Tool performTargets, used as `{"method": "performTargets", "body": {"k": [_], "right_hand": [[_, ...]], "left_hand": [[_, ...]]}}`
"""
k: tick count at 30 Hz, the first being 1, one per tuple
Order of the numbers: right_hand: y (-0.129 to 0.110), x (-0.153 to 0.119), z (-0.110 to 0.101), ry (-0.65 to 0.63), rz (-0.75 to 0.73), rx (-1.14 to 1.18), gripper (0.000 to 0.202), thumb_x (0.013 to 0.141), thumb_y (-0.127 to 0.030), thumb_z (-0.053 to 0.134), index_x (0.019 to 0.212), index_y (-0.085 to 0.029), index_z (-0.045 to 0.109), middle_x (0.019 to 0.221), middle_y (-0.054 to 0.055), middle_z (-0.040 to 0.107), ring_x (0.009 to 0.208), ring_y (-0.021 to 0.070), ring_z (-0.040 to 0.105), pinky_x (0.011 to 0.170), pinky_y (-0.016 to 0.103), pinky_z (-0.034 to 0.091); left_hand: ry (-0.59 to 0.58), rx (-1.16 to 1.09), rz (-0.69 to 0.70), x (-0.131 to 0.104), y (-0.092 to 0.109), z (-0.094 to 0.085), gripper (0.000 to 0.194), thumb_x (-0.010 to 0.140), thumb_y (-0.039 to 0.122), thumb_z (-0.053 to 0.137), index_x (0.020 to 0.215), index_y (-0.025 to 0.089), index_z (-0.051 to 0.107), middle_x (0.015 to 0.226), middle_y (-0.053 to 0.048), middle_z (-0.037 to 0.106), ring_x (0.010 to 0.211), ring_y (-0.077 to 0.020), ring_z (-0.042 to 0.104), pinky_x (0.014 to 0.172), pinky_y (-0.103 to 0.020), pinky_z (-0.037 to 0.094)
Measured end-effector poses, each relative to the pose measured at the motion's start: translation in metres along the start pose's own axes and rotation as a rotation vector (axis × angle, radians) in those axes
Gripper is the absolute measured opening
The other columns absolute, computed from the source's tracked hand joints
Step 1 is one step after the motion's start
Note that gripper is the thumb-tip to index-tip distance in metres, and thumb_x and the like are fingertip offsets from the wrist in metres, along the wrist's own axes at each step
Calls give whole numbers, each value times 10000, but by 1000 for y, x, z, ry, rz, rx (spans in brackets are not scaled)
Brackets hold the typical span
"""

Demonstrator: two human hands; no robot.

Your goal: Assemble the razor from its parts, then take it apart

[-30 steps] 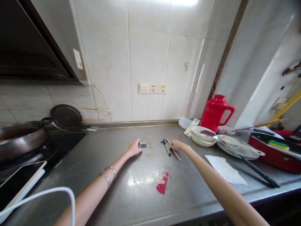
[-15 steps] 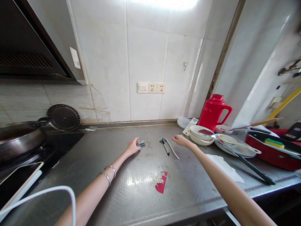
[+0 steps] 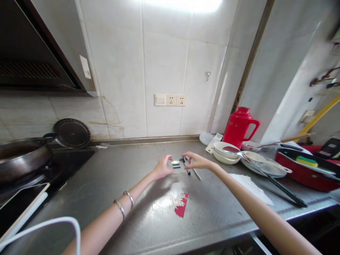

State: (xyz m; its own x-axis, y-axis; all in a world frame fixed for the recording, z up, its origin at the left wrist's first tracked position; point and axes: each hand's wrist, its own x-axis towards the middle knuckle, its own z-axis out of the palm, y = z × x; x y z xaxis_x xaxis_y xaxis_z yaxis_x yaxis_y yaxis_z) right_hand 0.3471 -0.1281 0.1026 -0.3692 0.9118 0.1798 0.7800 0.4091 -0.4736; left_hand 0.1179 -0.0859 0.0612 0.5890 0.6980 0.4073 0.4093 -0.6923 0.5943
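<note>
1. The small dark block (image 3: 175,164) sits at the fingertips of the left hand (image 3: 162,168), raised just off the table (image 3: 119,198). Its long axis runs roughly left to right, pointing toward the right hand (image 3: 197,162).
2. Left hand: fingers curled, pinching the block at its near end.
3. Right hand: fingers partly spread, holding nothing visible, just beyond the block's far end. It is apart from the block, but the left hand is the nearer.
4. The metal tool (image 3: 190,167) lies under the right hand's fingers, its long axis running away from the wall, handle toward the person.
5. Further right of that hand: stacked bowls (image 3: 225,153) and a red jug (image 3: 239,124).
</note>
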Motion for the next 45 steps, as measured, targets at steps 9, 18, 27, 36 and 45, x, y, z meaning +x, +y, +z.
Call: {"method": "performTargets", "body": {"k": [9, 18, 27, 36, 45], "right_hand": [[-17, -10, 12, -20, -84, -114, 557, 599, -412, 699, 1073, -158, 558, 971, 61, 525, 809, 166, 519, 729, 265, 413], [27, -9, 5, 10, 86, -51, 541, 620, -407, 686, 1090, -158, 588, 1022, 72, 556, 748, 140, 520, 715, 250, 430], [103, -18, -20, -209, 479, -66, 648, 601, -328, 685, 1215, -202, 520, 1188, 115, 524, 786, 189, 580, 454, 172, 413], [116, -10, -6, -225, 564, -23, 692, 617, -304, 673, 1271, -226, 463, 1062, 112, 581, 666, 134, 565, 414, 153, 373], [113, -16, -2, -184, 537, 111, 790, 638, -258, 652, 1355, -175, 332, 717, 24, 597, 488, 88, 487, 364, 153, 312]], "left_hand": [[-27, -50, 39, -8, 25, 6, 589, 622, 181, 624, 1175, 166, 422, 1148, -76, 564, 1070, -191, 509, 953, -291, 365], [57, -34, -6, -13, 3, 3, 608, 701, 247, 588, 1270, 165, 390, 1315, -95, 447, 1204, -202, 417, 1025, -323, 317], [249, 41, -156, -23, -63, -33, 367, 741, 183, 508, 1106, 153, 536, 1157, -87, 589, 1087, -193, 530, 975, -346, 380], [324, 73, -231, -37, -104, -56, 315, 743, 181, 505, 1052, 141, 553, 1105, -101, 615, 1047, -189, 556, 937, -331, 408], [439, 86, -332, -57, -127, -73, 205, 711, 162, 481, 890, 145, 580, 903, -75, 656, 870, -171, 606, 800, -297, 450]]}}
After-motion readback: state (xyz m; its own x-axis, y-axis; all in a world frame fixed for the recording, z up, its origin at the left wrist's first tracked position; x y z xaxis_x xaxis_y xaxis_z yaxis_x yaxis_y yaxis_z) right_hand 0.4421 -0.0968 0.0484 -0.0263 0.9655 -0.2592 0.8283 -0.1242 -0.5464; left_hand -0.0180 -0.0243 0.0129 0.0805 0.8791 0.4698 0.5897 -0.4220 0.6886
